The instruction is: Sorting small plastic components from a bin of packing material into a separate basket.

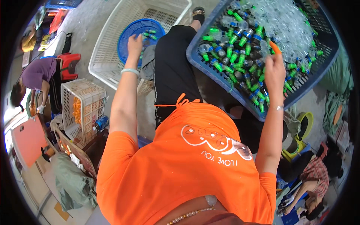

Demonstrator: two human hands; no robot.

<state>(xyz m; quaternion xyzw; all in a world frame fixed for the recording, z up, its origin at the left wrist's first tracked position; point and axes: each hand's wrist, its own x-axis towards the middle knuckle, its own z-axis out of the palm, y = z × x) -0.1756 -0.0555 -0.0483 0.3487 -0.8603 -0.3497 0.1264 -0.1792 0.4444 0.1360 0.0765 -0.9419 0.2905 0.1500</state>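
My left hand (pixel 135 47) is over a round blue basket (pixel 124 32), its fingers bent and the tips slightly apart, with nothing visible between them. Several small green-and-dark bottle-shaped pieces (pixel 151 34) lie in that basket. It stands inside a large white crate (pixel 107 62). On the right, my right hand (pixel 275 69) reaches over a large dark blue crate (pixel 225 88). An orange cover sits on one extended finger; the other fingers are curled, and what they hold is hidden. Beneath it lie many green-capped pieces (pixel 234 56) and a heap of clear plastic pieces (pixel 287 28).
A white crate (pixel 83 108) with orange items stands at left, beside a red stool (pixel 70 65). One person in purple (pixel 39 73) bends there; another in a checked shirt (pixel 317 170) works at lower right. Yellow scissor-like handles (pixel 296 146) lie near my right elbow.
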